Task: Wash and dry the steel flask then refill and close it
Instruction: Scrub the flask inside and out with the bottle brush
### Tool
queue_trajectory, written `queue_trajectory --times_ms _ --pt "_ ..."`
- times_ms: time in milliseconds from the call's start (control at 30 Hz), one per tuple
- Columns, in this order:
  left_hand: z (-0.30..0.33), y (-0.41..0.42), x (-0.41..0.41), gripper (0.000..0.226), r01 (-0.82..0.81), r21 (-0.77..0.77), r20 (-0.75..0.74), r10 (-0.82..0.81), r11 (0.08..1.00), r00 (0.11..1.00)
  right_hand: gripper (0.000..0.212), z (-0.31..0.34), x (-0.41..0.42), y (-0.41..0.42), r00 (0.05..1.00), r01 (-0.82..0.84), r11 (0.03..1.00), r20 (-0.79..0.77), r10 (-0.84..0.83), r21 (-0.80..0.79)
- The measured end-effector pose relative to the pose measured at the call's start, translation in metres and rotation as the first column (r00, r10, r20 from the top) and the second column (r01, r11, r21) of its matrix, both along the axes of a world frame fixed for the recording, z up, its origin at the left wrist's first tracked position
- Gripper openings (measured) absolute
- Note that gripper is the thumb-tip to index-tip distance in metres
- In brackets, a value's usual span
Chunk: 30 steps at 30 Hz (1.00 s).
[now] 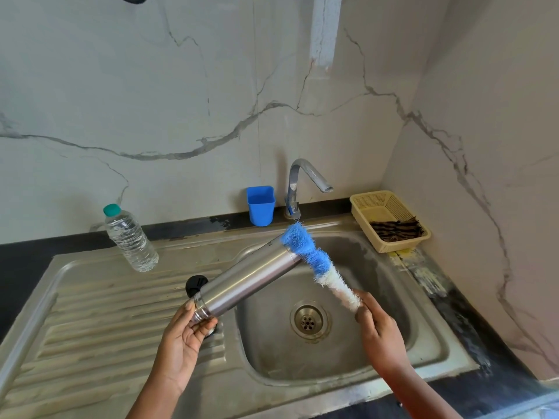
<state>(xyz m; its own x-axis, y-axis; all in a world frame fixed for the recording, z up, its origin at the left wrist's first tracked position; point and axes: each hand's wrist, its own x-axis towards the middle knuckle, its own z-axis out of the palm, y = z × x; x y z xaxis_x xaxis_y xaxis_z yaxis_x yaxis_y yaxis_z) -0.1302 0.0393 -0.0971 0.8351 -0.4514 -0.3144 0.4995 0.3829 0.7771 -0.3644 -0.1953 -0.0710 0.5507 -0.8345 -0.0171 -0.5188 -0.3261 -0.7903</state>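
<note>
Marble-veined walls behind a steel sink (429, 352) set in a dark table. Over the basin, tilted: flask (245, 279), base gripped by left hand (184, 337). Brush (314, 261), blue bristles against the flask's far end, handle clenched in right hand (378, 328). Black cap (196, 284) on the drainboard; water bottle (130, 237) at its back-left corner.

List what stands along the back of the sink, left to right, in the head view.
Water bottle → blue cup → tap → basket.
</note>
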Motion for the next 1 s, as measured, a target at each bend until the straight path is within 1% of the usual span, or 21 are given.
queue_trajectory --times_ms 133,267,333,400,467,567,633,700,767,833,933,1000 --pt "0.0 0.002 -0.001 0.049 0.004 0.006 0.044 -0.004 1.0 0.999 0.037 -0.004 0.003 -0.004 0.999 0.044 0.998 -0.009 -0.044 0.04" --pt "-0.001 -0.001 -0.003 0.05 -0.017 0.003 0.042 0.017 1.0 0.999 0.024 -0.01 0.004 -0.004 0.997 0.064 0.991 -0.047 -0.059 0.117" --pt "-0.002 -0.002 -0.003 0.048 -0.026 0.0 0.046 0.026 1.0 0.999 0.026 -0.01 0.003 0.0 0.997 0.071 0.988 -0.008 -0.07 0.136" --pt "0.0 -0.004 -0.003 0.045 -0.029 -0.003 0.051 0.029 1.0 0.998 0.032 -0.007 0.003 0.002 0.996 0.074 0.985 0.047 -0.082 0.153" --pt "0.003 -0.006 -0.002 0.046 -0.032 -0.001 0.044 0.032 1.0 0.999 0.037 -0.005 0.004 -0.001 0.994 0.075 0.984 0.064 -0.086 0.159" --pt "0.006 -0.01 -0.002 0.044 -0.026 -0.016 0.041 0.027 1.0 0.999 0.035 -0.007 0.003 -0.006 0.994 0.086 0.981 0.05 -0.095 0.172" --pt "0.007 -0.012 -0.002 0.043 -0.013 -0.015 0.042 0.014 1.0 0.999 0.032 -0.007 0.001 -0.007 0.989 0.088 0.98 0.101 -0.107 0.181" --pt "0.006 -0.013 -0.001 0.032 -0.003 -0.015 0.035 0.003 1.0 0.999 0.034 -0.006 0.001 -0.007 0.986 0.083 0.978 0.126 -0.108 0.19" --pt "0.004 -0.014 -0.001 0.025 0.003 -0.011 0.032 -0.002 1.0 0.999 0.039 -0.007 0.002 -0.009 0.99 0.093 0.975 0.083 -0.112 0.201" --pt "0.002 -0.015 -0.003 0.028 0.008 -0.004 0.034 -0.008 1.0 0.999 0.038 -0.007 0.002 -0.009 0.988 0.099 0.971 0.091 -0.121 0.216" --pt "0.005 -0.017 -0.008 0.041 0.01 0.001 0.049 -0.01 1.0 0.999 0.031 -0.005 0.001 -0.008 0.976 0.087 0.971 0.175 -0.127 0.221" --pt "0.009 -0.018 -0.012 0.043 0.009 0.004 0.054 -0.009 1.0 0.999 0.029 -0.002 0.004 -0.008 0.982 0.077 0.976 0.156 -0.11 0.203"
